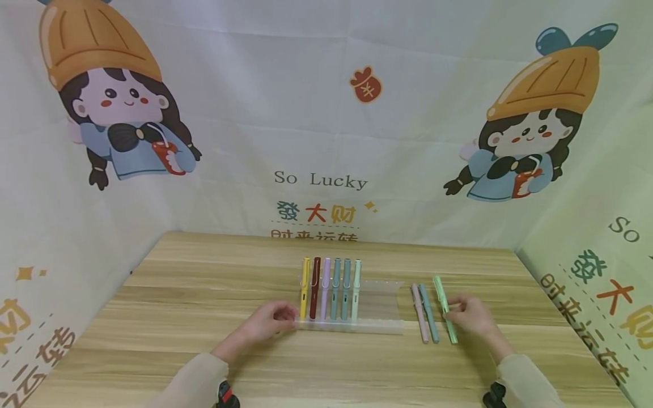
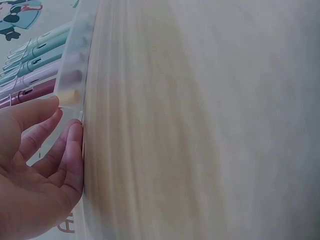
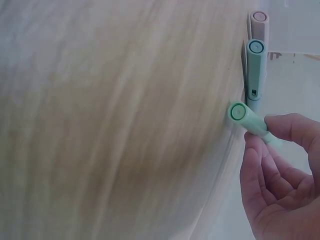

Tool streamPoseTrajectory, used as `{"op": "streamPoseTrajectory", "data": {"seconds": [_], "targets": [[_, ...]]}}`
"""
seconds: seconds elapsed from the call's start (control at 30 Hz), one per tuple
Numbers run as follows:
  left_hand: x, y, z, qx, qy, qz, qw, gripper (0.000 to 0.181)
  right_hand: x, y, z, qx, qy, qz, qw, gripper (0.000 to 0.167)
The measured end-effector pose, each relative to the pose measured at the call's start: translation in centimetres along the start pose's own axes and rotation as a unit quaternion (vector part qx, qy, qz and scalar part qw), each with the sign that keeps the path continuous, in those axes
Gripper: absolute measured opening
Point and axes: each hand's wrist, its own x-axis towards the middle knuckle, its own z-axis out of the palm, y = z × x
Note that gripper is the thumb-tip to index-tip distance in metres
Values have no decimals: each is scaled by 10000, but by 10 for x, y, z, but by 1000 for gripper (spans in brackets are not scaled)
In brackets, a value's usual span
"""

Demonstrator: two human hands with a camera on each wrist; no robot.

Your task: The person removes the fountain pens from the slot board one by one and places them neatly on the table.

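Note:
My right hand point(image 1: 471, 317) pinches a light green pen point(image 1: 445, 309) between thumb and fingers; the pen's round end point(image 3: 238, 112) faces the right wrist camera. Left of it lie a blue-grey pen point(image 1: 429, 313) and a pink pen point(image 1: 420, 313), side by side. My left hand point(image 1: 270, 320) grips the left end of a clear plastic pen holder point(image 1: 380, 327), beside the yellow pen point(image 1: 304, 289). After that yellow one, the holder carries a dark red pen point(image 1: 314, 289), a lilac pen point(image 1: 325, 289), two teal pens point(image 1: 335, 289) and a pale mint pen point(image 1: 356, 289).
All of this lies on a wood-grain table point(image 1: 204, 283). A pale printed cloth point(image 1: 245, 113) hangs behind it and at both sides. The right part of the holder has a bare clear sheet.

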Motion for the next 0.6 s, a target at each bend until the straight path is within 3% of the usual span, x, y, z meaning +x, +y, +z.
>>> {"op": "streamPoseTrajectory", "data": {"seconds": [0.43,0.6], "targets": [[0,0,0,-1,-53,19,10000,16,2,-5,4,-767,-130,-23,9970,30],[0,-1,0,-2,-28,4,10000,16,2,-5,4,-737,-217,21,9970,31]]}}
